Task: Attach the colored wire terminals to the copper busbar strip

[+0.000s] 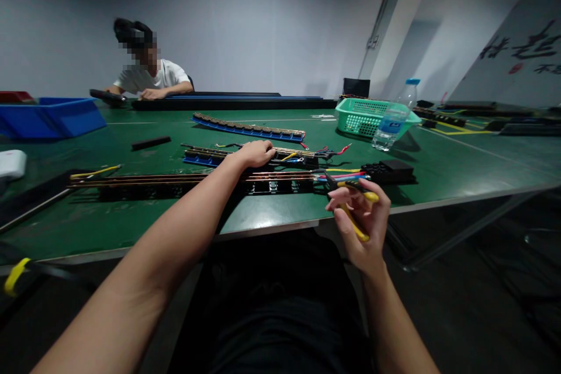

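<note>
Pale walls [263, 23] stand behind a green counter [456, 169] in the head view, and across it a person in a white shirt [170, 73] bends over long dark bars [236, 104]. At the near edge lies a long black strip with copper rails [280, 175], coloured wires [350, 176] running from its right end towards a black block [390, 171]. The right hand [366, 228] has its fingers curled around yellow-handled pliers [360, 234], whose dark nose is close to those wires; whether it touches them I cannot tell. The left hand [258, 153] reaches over the rails to a shorter blue-based strip [204, 158] just behind, its fingers close together and bent down; I cannot tell whether they pinch anything. Farther back lies another blue-based strip [249, 127]. Towards the right, a water bottle [388, 128] stands in front of a green basket [350, 120]; a blue bin [56, 117] sits far left.
</note>
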Motion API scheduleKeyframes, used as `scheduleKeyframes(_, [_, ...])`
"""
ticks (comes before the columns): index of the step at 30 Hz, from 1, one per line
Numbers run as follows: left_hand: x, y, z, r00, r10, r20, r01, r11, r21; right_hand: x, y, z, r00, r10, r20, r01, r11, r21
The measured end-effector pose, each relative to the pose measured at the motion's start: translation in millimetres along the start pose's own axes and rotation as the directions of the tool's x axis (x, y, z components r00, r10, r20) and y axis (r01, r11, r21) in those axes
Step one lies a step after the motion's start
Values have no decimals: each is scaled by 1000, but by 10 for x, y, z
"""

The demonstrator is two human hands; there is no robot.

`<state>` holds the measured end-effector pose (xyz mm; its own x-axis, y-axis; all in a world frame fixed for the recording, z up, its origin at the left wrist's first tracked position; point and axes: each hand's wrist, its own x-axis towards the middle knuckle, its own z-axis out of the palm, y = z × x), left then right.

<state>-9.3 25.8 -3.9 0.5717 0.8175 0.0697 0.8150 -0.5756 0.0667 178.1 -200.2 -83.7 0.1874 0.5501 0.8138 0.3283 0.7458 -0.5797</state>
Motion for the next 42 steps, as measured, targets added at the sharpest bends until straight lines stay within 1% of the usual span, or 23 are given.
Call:
scheduleKeyframes(6, [8,-7,5,1000,-1,3,1,1000,3,-63,76,-20,984,-65,166,85,989,-119])
scheduleKeyframes(8, [9,-5,5,1000,-2,4,2,1000,4,-76,95,-28,981,-69,179,94,987,-132])
scheduleKeyframes(14, [20,-9,11,1000,-2,-2,2,1000,11,-22,85,35,986,-64,156,92,979,-184])
scheduleKeyframes(17, [27,-11,15,1000,-7,4,7,1000,15,32,67,84,976,-111,190,158,954,-256])
scheduleKeyframes(19, [30,-10,17,1000,-9,4,9,1000,15,66,63,100,956,-146,253,225,921,-319])
scheduleKeyframes(21, [30,-8,19,1000,-11,-1,11,1000,17,95,63,91,926,-163,341,290,885,-365])
scheduleKeyframes(24, [24,-4,19,1000,-13,-8,13,1000,21,126,62,39,862,-136,489,366,833,-414])
scheduleKeyframes(26, [18,1,17,1000,-15,-11,15,1000,23,141,52,-2,827,-98,554,383,819,-427])
scheduleKeyframes(28, [11,7,14,1000,-22,-10,22,999,28,155,27,-35,816,-43,576,335,848,-410])
scheduleKeyframes(29, [9,8,12,1000,-25,-9,25,999,30,161,7,-47,818,-9,574,283,877,-389])
scheduleKeyframes(30, [8,9,11,1000,-27,-8,27,999,31,166,-16,-57,823,31,568,214,908,-359])
scheduleKeyframes(32, [10,7,9,1000,-25,-5,25,999,30,172,-69,-69,837,119,534,37,961,-273])
scheduleKeyframes(34, [15,3,8,1000,-21,-2,21,999,29,170,-117,-70,868,183,462,-134,982,-136])
scheduleKeyframes(36, [19,1,7,1000,-19,-1,19,999,27,170,-146,-50,897,237,373,-267,963,29])
scheduleKeyframes(38, [19,2,6,1000,-19,-1,19,1000,20,185,-153,-5,911,302,279,-357,918,173])
scheduleKeyframes(40, [17,3,6,1000,-19,0,19,1000,13,222,-149,63,905,392,166,-424,859,287])
scheduleKeyframes(42, [16,3,9,1000,-21,0,21,1000,11,274,-147,137,872,488,42,-464,796,390])
